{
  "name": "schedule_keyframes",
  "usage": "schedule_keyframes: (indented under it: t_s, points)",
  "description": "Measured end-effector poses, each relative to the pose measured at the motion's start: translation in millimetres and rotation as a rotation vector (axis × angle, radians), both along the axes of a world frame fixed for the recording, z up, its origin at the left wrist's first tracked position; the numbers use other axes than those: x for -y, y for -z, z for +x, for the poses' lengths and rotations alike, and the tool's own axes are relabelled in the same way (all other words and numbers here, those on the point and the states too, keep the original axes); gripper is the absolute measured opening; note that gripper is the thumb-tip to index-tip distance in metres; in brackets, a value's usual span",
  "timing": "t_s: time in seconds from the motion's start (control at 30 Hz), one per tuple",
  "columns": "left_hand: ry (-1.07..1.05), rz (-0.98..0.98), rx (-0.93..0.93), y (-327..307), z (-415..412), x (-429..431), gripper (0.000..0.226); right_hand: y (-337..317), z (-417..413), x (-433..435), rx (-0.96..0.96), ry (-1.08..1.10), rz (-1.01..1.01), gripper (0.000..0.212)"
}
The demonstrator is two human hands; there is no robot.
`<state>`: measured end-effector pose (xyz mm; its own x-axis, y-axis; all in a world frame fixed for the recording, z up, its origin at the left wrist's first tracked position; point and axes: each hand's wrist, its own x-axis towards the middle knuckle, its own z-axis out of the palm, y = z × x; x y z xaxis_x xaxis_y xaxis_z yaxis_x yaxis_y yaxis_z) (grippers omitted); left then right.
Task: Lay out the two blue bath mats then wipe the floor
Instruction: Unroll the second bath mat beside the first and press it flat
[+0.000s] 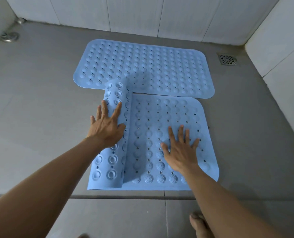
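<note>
One blue bath mat [151, 66] lies flat on the grey floor near the back wall. A second blue bath mat [160, 114] lies in front of it, its right part flat and its left part still curled into a roll [115, 93] showing suction cups. My left hand [106, 126] rests palm-down on the roll with fingers spread. My right hand [180, 150] presses flat on the unrolled part, fingers apart. Neither hand grips anything.
A square floor drain [228, 59] sits at the right by the white tiled wall [271, 40]. A round drain [9, 37] is at the far left. A low step edge [125, 196] runs across just in front of the near mat. My bare foot [199, 222] stands below it.
</note>
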<state>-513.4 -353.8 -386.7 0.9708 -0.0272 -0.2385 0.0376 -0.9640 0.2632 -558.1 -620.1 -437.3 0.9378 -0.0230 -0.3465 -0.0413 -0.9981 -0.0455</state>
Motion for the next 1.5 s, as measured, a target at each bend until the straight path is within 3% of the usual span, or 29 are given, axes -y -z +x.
schedule_keyframes:
  t_s: [0.1,0.23,0.33,0.5,0.6,0.77,0.93,1.1,1.2,1.33,1.5]
  points:
    - [0.003,0.047,0.032,4,-2,3,0.072,0,2,-12,-0.054,0.059,0.092,0.081]
    - [0.011,0.083,0.019,9,-1,3,0.101,0,1,-8,-0.102,0.097,0.119,0.092]
    - [0.010,0.068,0.017,9,0,3,0.108,-2,0,-4,-0.103,0.103,0.125,0.093]
    - [0.015,0.012,0.049,5,4,7,0.107,-4,-4,13,-0.104,0.141,0.117,0.092]
    - [0.045,0.015,0.158,0,4,12,0.101,-5,-3,17,-0.107,0.148,0.084,0.088]
    - [0.031,0.082,0.142,-5,4,10,0.087,-3,4,-18,-0.034,0.031,0.072,0.065]
    - [-0.107,0.072,-0.003,-7,5,1,0.086,1,12,-28,-0.157,0.081,0.113,0.079]
    - [-0.060,0.044,0.156,-6,-3,-7,0.074,-1,13,-20,-0.170,0.055,0.096,0.081]
    - [-0.067,0.017,0.151,2,-7,-14,0.056,-3,15,-11,-0.169,0.055,0.073,0.081]
    - [0.002,0.142,0.012,12,-3,-24,0.081,-4,15,-1,-0.169,0.078,0.058,0.080]
    - [-0.057,0.188,0.059,14,-7,-33,0.079,-7,17,-34,-0.052,0.056,0.039,0.064]
